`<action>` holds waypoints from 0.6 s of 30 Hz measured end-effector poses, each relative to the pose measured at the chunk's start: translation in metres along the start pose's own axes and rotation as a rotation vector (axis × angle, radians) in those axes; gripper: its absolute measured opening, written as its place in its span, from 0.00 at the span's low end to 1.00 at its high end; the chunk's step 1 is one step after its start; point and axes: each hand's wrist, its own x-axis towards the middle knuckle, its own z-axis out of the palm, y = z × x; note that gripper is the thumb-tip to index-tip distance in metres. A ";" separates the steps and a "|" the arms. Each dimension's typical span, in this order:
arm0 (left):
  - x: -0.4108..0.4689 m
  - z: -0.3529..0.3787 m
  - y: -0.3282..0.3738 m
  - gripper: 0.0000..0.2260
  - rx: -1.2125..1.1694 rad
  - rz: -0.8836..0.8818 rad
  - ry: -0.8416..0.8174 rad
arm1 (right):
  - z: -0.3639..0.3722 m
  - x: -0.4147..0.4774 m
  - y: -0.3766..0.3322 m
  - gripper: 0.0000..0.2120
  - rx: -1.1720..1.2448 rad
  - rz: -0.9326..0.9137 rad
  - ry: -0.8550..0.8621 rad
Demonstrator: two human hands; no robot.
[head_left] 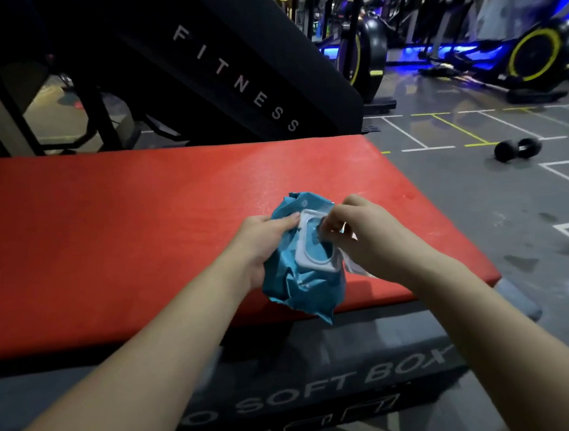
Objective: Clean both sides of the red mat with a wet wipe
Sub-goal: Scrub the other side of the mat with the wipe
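Note:
The red mat lies flat on top of a dark soft box, filling the middle of the view. Above the mat's near right part, my left hand grips a crumpled blue wet wipe pack by its left side. The pack's white plastic lid frame faces up and stands open. My right hand has its fingertips pinched together at the opening, on what looks like a bit of white wipe; the fingers hide most of it.
A black slanted machine panel marked FITNESS rises just behind the mat. A black dumbbell lies on the grey lined floor to the right. Exercise bikes stand along the far right wall.

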 end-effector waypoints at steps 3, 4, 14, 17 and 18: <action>-0.003 0.000 0.001 0.08 0.041 0.033 -0.009 | -0.005 -0.005 0.000 0.04 0.004 -0.054 -0.019; -0.003 0.000 0.001 0.09 0.052 0.041 -0.006 | -0.005 -0.005 0.000 0.05 -0.014 -0.075 -0.021; -0.002 0.001 -0.002 0.09 0.063 0.051 0.033 | 0.002 -0.001 -0.004 0.05 -0.114 -0.009 0.033; -0.002 0.002 -0.004 0.08 0.045 0.034 0.042 | 0.004 -0.003 0.001 0.07 -0.135 -0.004 0.025; -0.001 0.002 -0.004 0.07 0.045 0.033 0.045 | 0.003 -0.004 0.003 0.06 -0.134 -0.006 0.008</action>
